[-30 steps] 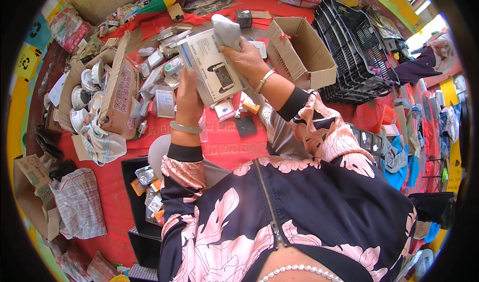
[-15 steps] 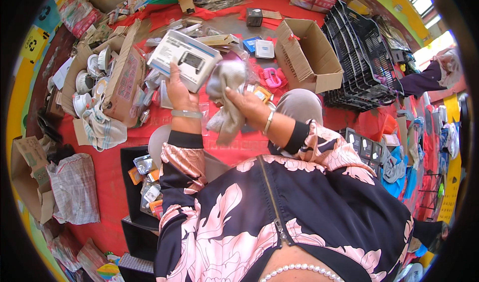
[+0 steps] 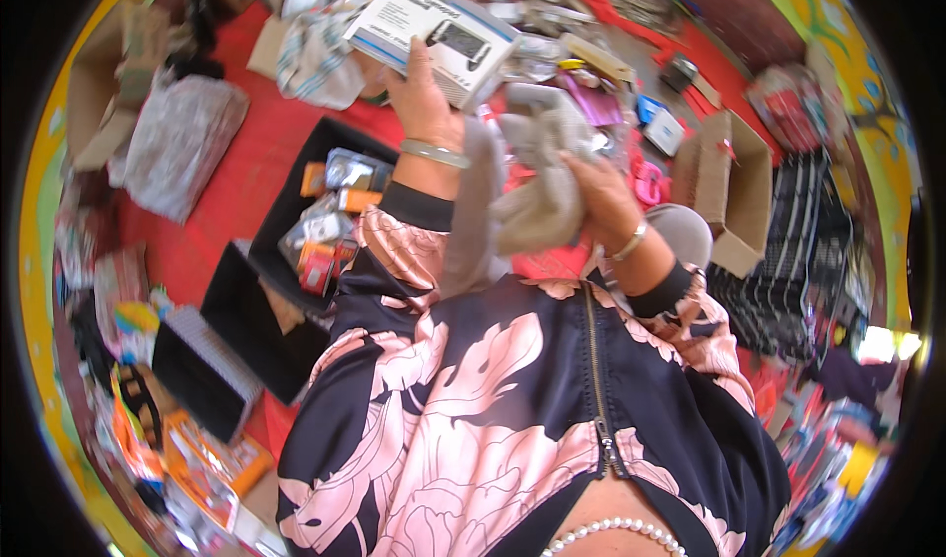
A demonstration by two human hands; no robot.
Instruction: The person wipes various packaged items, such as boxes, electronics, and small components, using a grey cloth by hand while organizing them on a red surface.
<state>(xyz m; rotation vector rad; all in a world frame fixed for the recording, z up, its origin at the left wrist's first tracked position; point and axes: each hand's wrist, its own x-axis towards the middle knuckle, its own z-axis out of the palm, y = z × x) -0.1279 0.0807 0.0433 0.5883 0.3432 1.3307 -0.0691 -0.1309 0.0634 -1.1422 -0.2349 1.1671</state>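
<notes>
A white and blue gamepad box (image 3: pixel 434 39), with a picture of a dark handheld device on its front, is gripped by my left hand (image 3: pixel 424 99) along its near edge. It is raised and tilted above the red floor covering. To the right, my right hand (image 3: pixel 603 194) clutches a crumpled grey-beige cloth (image 3: pixel 542 187), which hangs down in folds and is somewhat blurred. Cloth and box are close together but seem apart. Below my left forearm, a black bin (image 3: pixel 320 143) holds several small packaged items (image 3: pixel 350 187) in orange, white and silver.
An open cardboard box (image 3: pixel 739 197) stands right, beside a black plastic crate (image 3: pixel 788 251). A checked cloth (image 3: pixel 320 64) lies at upper left, near a pale woven bag (image 3: pixel 187 138). More black bins (image 3: pixel 261 325) sit at lower left. Loose packages and a pink item (image 3: pixel 650 182) lie ahead.
My view has swung left, bringing the black bins and orange packages further into sight. My hands still hold the box and the cloth, and the cloth has changed its folds.
</notes>
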